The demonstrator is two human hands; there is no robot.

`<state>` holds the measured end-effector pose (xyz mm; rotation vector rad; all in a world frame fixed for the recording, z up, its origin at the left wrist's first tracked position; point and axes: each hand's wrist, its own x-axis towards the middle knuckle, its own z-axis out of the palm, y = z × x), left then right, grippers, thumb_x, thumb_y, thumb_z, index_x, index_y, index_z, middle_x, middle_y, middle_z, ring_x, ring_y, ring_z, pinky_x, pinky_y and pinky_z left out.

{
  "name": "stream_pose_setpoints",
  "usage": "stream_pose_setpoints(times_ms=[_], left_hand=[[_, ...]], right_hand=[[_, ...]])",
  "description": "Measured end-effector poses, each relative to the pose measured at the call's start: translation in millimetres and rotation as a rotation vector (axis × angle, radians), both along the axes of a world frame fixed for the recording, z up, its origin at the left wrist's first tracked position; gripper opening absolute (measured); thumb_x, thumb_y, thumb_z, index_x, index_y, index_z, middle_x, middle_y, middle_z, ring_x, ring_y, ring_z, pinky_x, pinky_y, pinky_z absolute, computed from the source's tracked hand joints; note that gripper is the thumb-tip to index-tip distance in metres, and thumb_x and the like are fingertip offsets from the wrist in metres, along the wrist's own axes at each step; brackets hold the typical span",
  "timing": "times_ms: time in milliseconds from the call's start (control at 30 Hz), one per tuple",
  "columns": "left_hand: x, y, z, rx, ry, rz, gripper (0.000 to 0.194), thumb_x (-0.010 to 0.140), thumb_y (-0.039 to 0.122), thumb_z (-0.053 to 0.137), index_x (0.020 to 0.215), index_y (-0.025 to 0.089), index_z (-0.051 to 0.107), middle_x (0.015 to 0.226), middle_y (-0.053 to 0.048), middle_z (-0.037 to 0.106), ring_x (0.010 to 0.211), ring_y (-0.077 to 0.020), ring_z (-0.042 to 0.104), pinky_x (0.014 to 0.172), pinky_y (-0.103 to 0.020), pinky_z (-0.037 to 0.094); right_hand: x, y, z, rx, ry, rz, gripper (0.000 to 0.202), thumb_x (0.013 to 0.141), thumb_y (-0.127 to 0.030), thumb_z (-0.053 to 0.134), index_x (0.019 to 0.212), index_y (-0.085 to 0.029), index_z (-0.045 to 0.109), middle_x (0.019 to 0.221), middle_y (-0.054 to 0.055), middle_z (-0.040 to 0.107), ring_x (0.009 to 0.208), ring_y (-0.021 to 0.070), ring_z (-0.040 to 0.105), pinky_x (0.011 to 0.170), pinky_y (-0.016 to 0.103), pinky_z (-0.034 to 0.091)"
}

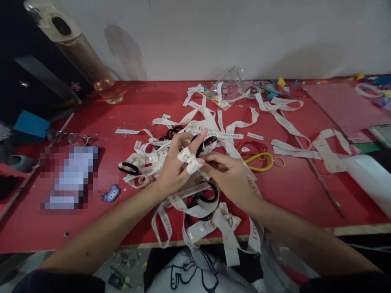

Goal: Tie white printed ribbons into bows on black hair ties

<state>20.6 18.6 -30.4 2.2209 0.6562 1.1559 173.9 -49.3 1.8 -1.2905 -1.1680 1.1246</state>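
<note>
White printed ribbon [193,167] is wound around the thumb and a finger of my left hand [172,167], with the index finger stretched upward. My right hand [227,173] pinches at the ribbon from the right; its fingertips are partly hidden. A black hair tie [210,141] shows between and just behind the two hands. Below them lies another black band [210,195] among a tangled heap of ribbon strips [201,116], lettered in gold and black. One more black hair tie [128,168] rests on the heap's left side.
On the red table [137,219] are a phone-like blurred object [73,175], eyeglasses [70,137], a small blue trinket [111,193] and a tall bottle [88,61]. To the right are yellow-handled scissors [261,161], a rubber band [279,162], pink sheets [342,106] and a white roll [369,179].
</note>
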Motion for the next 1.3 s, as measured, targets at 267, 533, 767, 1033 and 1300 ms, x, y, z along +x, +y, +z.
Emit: stream_pose_setpoints(times_ms=[267, 533, 767, 1033, 1300], left_hand=[[3, -7, 5.7, -0.020, -0.062, 0.119, 0.048, 0.101, 0.048, 0.042, 0.147, 0.037, 0.047, 0.127, -0.007, 0.041, 0.107, -0.0204, 0.046, 0.097, -0.038, 0.044], [1, -4, 0.2, -0.040, -0.018, -0.025, 0.056, 0.102, 0.057, 0.028, 0.153, 0.037, 0.037, 0.139, -0.009, 0.043, 0.124, -0.0270, 0.044, 0.100, -0.043, 0.041], [2, -2, 1.0, 0.027, -0.034, -0.068, 0.064, 0.098, 0.048, 0.047, 0.157, 0.035, 0.026, 0.133, -0.010, 0.044, 0.124, -0.0268, 0.045, 0.103, -0.045, 0.043], [3, 0, -0.9, 0.018, -0.034, 0.052, 0.073, 0.096, 0.051, 0.050, 0.159, 0.033, 0.018, 0.141, -0.011, 0.037, 0.130, -0.0278, 0.043, 0.109, -0.046, 0.042], [3, -3, 0.4, -0.222, -0.072, 0.045, 0.059, 0.103, 0.055, 0.020, 0.155, 0.031, 0.034, 0.141, -0.010, 0.051, 0.130, -0.0259, 0.049, 0.112, -0.047, 0.038]], right_hand=[[-2, 11, -25.0, -0.200, 0.546, -0.016, 0.033, 0.061, -0.029, 0.090, 0.082, -0.022, 0.066, 0.076, -0.005, 0.066, 0.067, 0.0091, 0.064, 0.067, 0.022, 0.058], [-1, 9, -27.7, -0.174, 0.456, 0.157, 0.030, 0.062, -0.021, 0.088, 0.085, -0.023, 0.070, 0.089, -0.003, 0.074, 0.086, 0.0140, 0.070, 0.086, 0.029, 0.056], [6, 8, -18.0, -0.204, 0.251, 0.234, 0.029, 0.067, -0.031, 0.084, 0.088, -0.021, 0.067, 0.086, -0.001, 0.070, 0.078, 0.0137, 0.063, 0.071, 0.027, 0.052], [6, 4, -16.6, -0.131, 0.054, 0.262, 0.025, 0.075, -0.041, 0.077, 0.078, -0.019, 0.065, 0.074, 0.000, 0.064, 0.069, 0.0135, 0.056, 0.064, 0.028, 0.049], [9, 5, -21.1, -0.112, 0.106, 0.253, 0.020, 0.079, -0.035, 0.075, 0.081, -0.019, 0.062, 0.073, -0.004, 0.056, 0.064, 0.0093, 0.051, 0.059, 0.023, 0.045]])
